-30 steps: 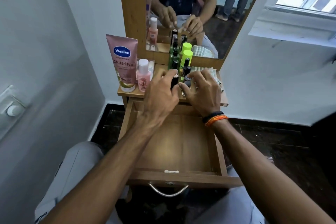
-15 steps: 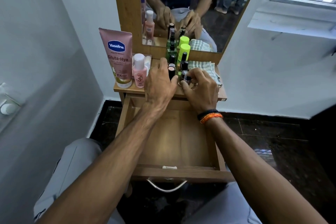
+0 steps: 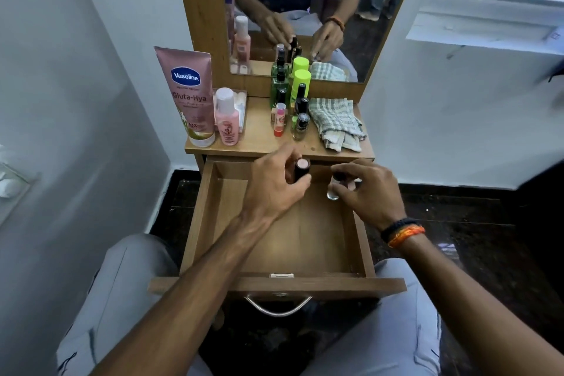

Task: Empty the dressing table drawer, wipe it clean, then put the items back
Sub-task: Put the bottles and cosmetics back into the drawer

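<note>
The wooden drawer [image 3: 213, 223] is pulled out and its bottom is bare. Over its back end, my left hand [image 3: 271, 186] grips a dark lipstick tube [image 3: 301, 169] with a pink end. Beside it, my right hand [image 3: 366, 192] pinches a small clear nail polish bottle [image 3: 333, 189] by its dark cap. On the tabletop [image 3: 259, 143] stand a pink Vaseline tube [image 3: 189, 94], a pink bottle [image 3: 227, 119], green bottles [image 3: 279, 87], a lip balm [image 3: 279, 119] and small nail polish bottles [image 3: 301, 122]. A checked cloth [image 3: 337, 122] lies at the right.
A mirror [image 3: 305, 9] rises behind the tabletop and reflects my arms. White walls close in on the left and right, with a window ledge [image 3: 488, 24] at upper right. My knees sit under the drawer front with its metal handle [image 3: 278, 308].
Both hands have come back from the cluster of bottles on the tabletop to above the drawer, the left carrying the lipstick tube and the right the small nail polish bottle.
</note>
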{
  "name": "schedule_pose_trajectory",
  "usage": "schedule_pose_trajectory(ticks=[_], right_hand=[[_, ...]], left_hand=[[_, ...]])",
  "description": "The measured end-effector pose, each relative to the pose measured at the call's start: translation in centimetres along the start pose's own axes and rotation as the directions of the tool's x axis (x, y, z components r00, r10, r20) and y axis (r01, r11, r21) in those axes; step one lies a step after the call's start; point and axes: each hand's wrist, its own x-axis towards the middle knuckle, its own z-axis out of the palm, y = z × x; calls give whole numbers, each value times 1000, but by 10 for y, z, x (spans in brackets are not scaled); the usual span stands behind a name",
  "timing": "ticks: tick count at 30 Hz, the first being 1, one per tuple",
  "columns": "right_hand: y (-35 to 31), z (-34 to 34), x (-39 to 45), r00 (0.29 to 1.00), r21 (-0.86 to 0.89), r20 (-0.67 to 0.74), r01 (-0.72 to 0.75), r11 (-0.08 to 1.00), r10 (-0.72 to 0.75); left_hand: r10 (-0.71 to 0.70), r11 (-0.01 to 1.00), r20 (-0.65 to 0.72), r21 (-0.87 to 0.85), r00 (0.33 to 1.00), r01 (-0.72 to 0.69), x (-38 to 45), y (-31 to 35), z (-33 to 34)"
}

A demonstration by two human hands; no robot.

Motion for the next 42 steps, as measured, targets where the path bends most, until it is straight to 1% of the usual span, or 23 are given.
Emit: schedule_pose_trajectory(ticks=[4, 6, 11, 15, 18, 23, 29, 42], right_hand=[[17, 17, 4, 996, -141, 78, -31, 989, 43], [24, 24, 8, 993, -216, 87, -55, 975, 75], [30, 35, 11, 982, -245, 139, -93, 965, 130], [32, 39, 6, 980, -237, 137, -113, 965, 148], [33, 39, 6, 981, -232, 122, -116, 966, 148], [35, 39, 9, 988, -275, 120, -66, 959, 102], [36, 36, 11, 993, -263, 103, -31, 964, 60], [43, 39, 6, 994, -293, 105, 3, 956, 29]], left_hand=[[-140, 988, 165, -47, 976, 149, 0, -16, 22], [-157, 985, 205, -36, 966, 168, 4, -20, 33], [-196, 976, 269, -41, 943, 214, 13, -25, 58], [-209, 973, 262, -41, 942, 227, 15, -30, 71], [-184, 977, 263, -56, 947, 205, 18, -30, 76], [-154, 985, 261, -32, 953, 168, 16, -28, 77], [-140, 988, 234, -25, 962, 149, 14, -26, 79], [-149, 987, 238, -29, 960, 161, 7, -26, 81]])
